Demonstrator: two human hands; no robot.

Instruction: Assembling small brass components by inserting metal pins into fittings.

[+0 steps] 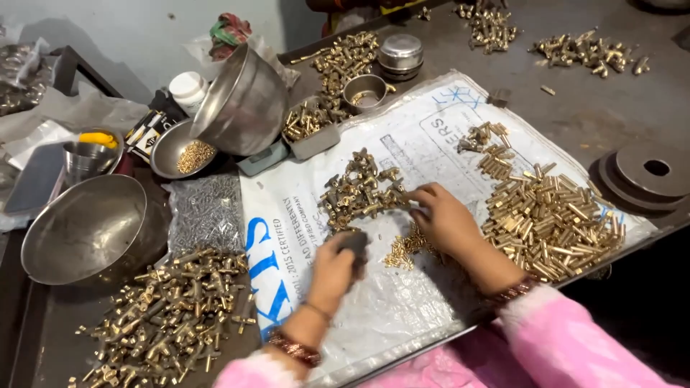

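Left hand (pixel 336 269) gripping dark tool (pixel 355 243), small bowl (pixel 172 147) of brass bits (pixel 195 155) (big bowl (pixel 85 226) bare)

Even indoor light, glare on steel bowl (pixel 86 226), hands perhaps motion-blurred.

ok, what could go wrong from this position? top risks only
The right hand reaches into the mixed brass fittings, close to the small loose bits; a sweep could mix the piles. The brass tube pile lies near the table edge; pieces may roll off. The left hand grips a dark tool, perhaps near fingers.
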